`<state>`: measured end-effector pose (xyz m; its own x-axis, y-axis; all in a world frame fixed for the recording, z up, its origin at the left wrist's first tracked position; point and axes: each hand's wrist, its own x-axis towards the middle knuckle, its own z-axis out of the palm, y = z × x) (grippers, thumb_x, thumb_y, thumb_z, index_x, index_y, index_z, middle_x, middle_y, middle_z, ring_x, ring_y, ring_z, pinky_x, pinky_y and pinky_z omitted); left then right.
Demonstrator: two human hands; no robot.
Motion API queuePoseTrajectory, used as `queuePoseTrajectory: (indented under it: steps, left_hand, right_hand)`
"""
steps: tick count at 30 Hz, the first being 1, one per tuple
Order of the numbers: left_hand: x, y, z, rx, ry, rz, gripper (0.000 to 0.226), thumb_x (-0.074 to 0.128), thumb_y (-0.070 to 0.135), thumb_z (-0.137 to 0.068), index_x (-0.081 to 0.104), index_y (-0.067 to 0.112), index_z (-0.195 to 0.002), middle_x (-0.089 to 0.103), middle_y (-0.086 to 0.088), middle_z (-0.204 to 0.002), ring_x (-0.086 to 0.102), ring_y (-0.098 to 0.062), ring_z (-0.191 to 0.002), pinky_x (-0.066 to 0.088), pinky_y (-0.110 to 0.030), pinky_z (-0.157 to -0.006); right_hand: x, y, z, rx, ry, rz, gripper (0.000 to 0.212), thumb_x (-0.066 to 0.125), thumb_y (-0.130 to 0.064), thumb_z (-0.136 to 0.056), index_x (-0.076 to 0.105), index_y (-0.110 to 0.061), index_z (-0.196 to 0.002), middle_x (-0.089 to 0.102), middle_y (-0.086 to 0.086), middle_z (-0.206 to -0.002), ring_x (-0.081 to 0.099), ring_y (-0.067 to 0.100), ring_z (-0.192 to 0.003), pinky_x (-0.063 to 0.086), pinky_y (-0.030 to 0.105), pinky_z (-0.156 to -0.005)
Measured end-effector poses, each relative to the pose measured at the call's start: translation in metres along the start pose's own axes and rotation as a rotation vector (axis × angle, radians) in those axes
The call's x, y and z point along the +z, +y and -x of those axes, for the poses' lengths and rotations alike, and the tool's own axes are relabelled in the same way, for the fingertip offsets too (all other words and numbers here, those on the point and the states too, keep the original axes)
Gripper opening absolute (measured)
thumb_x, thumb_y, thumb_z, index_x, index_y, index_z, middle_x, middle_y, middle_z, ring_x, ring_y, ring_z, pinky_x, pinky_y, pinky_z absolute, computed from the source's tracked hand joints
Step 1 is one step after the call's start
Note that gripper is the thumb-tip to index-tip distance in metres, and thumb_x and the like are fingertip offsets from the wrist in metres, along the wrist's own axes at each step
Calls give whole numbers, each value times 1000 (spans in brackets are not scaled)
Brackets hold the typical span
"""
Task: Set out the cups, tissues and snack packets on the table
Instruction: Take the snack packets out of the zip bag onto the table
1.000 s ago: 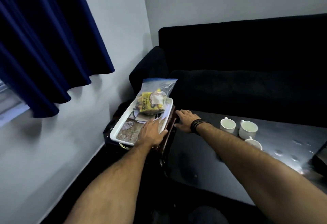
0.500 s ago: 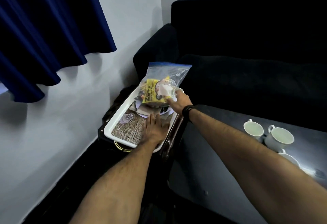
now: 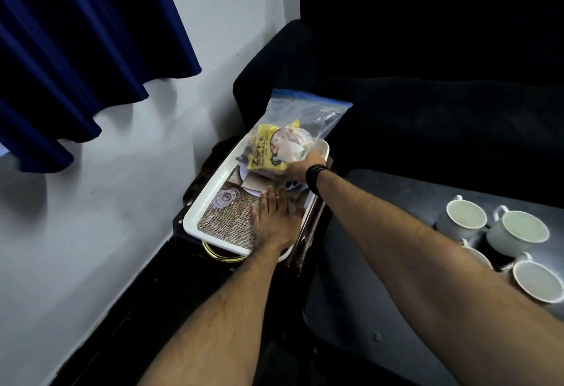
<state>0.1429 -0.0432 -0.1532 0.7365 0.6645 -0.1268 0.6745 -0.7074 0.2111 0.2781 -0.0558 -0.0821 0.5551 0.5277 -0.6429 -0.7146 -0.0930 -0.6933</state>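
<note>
A white tray [image 3: 195, 214] with a burlap-print liner rests on a low stand beside the dark table [image 3: 396, 202]. At the tray's far end lies a clear zip bag [image 3: 305, 117] holding yellow and white snack packets [image 3: 268, 153]. My right hand [image 3: 305, 166] grips the bag's lower right side. My left hand [image 3: 274, 220] presses flat on the tray's near end, fingers spread. Several white cups [image 3: 465, 219] stand together on the table at the right; my right forearm partly hides one. A white plate [image 3: 244, 175] shows under the bag.
A black sofa [image 3: 427, 80] runs behind the table and the tray. A blue curtain [image 3: 76, 50] hangs at the left over a white wall [image 3: 91, 233]. The floor below is dark.
My right hand moved from the table's corner to the zip bag and closed on it. My left hand stayed on the tray. The camera swung closer and lower.
</note>
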Motion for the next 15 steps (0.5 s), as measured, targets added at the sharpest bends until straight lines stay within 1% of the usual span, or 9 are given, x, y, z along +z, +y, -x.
queuePoseTrajectory:
  steps: [1, 2, 4, 6, 7, 9, 11, 13, 15]
  left_hand:
    - [1, 0, 0, -2, 3, 0, 73, 20, 56, -99, 0, 17, -157, -4, -7, -166, -8, -23, -153, -4, -50, -122]
    - [1, 0, 0, -3, 5, 4, 73, 20, 56, -98, 0, 17, -157, -3, -7, -166, -8, -23, -153, -4, -51, -122]
    - [3, -1, -1, -4, 4, 22, 74, 18, 57, -98, -1, 17, -157, -3, -7, -166, -7, -23, -153, -4, -51, -121]
    - [4, -2, -3, -1, 6, 29, 75, 15, 59, -97, -3, 18, -157, -3, -6, -166, -7, -23, -153, -5, -51, -121]
    - [5, -2, -4, 1, 9, 18, 76, 14, 61, -96, -3, 18, -157, -3, -6, -166, -7, -23, -153, -5, -51, -121]
    - [6, -3, -5, 1, 11, -7, 76, 13, 61, -96, -4, 18, -156, -4, -6, -166, -8, -23, -153, -5, -51, -121]
    - [7, -3, -7, -4, -6, -17, 76, 15, 61, -97, -5, 19, -157, -5, -5, -166, -10, -22, -153, -5, -51, -121]
    - [8, -3, -8, -10, -5, -20, 77, 17, 62, -96, -3, 19, -157, -4, -5, -166, -9, -22, -153, -5, -51, -120]
    - [8, -2, -9, -15, 3, -34, 78, 20, 62, -96, 1, 18, -157, 0, -6, -166, -6, -23, -153, -4, -51, -120]
  right_hand:
    - [-1, 3, -5, 94, -32, -179, 88, 51, -56, -88, 12, -11, -153, 17, 16, -159, 24, 38, -144, 24, 50, -115]
    - [0, 2, -5, 149, -67, -254, 90, 57, -54, -85, 16, -9, -152, 19, 15, -159, 25, 36, -144, 24, 48, -116]
    - [3, 2, -4, 33, -38, 29, 97, 73, -47, -75, 24, -6, -148, 33, 14, -153, 40, 34, -136, 37, 47, -111]
    - [5, 1, -7, -194, 119, 303, 106, 81, -50, -67, 29, -4, -147, 43, 14, -147, 49, 34, -130, 45, 49, -105]
    - [5, 0, -10, -286, 161, 315, 107, 82, -51, -65, 32, -4, -147, 46, 14, -146, 50, 33, -129, 45, 47, -105]
    - [4, -3, -15, -353, 184, 165, 103, 81, -51, -66, 34, -4, -146, 50, 13, -142, 53, 30, -126, 45, 41, -106]
    - [4, -3, -21, -298, 201, 83, 115, 83, -46, -65, 19, -5, -150, 45, 9, -143, 52, 31, -124, 47, 44, -103]
    - [4, -3, -21, -240, 237, 73, 118, 87, -32, -62, 9, -9, -148, 43, 8, -126, 56, 29, -104, 55, 40, -82]
    - [3, -6, -24, -263, 233, 103, 92, 86, -14, -61, 31, -4, -135, 48, 8, -101, 56, 22, -77, 50, 27, -54]
